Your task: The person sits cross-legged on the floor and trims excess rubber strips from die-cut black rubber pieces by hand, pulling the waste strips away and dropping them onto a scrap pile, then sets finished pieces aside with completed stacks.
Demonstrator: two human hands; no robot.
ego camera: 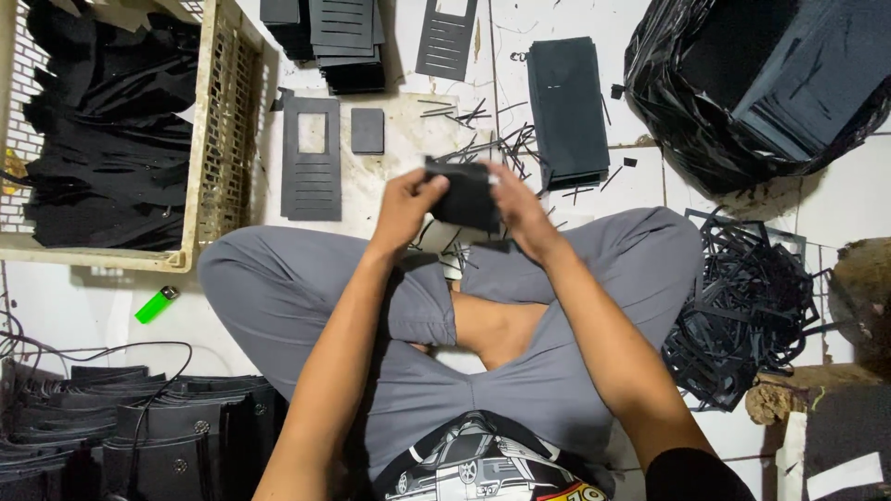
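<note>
A small black rectangular piece of foam-like sheet sits just above the centre of the frame, held over the person's crossed legs in grey trousers. The left hand grasps its left edge with thumb on top, and the right hand pinches its right edge; both hands touch the piece, and its lower corner hangs free.

Directly beyond the hands lies a pale stained board on the white tiled floor, strewn with thin black offcut strips. On the board's left rests a dark grey slotted panel with a square window, and just beside it a small dark grey square block; bare board shows between these and the hands.

A tall stack of black sheets stands to the upper right, and a black plastic bag fills the top right corner. A tangled heap of black cut-out frames crowds the right knee. A beige plastic crate of black material hems in the upper left, and a green lighter lies on open floor below it.
</note>
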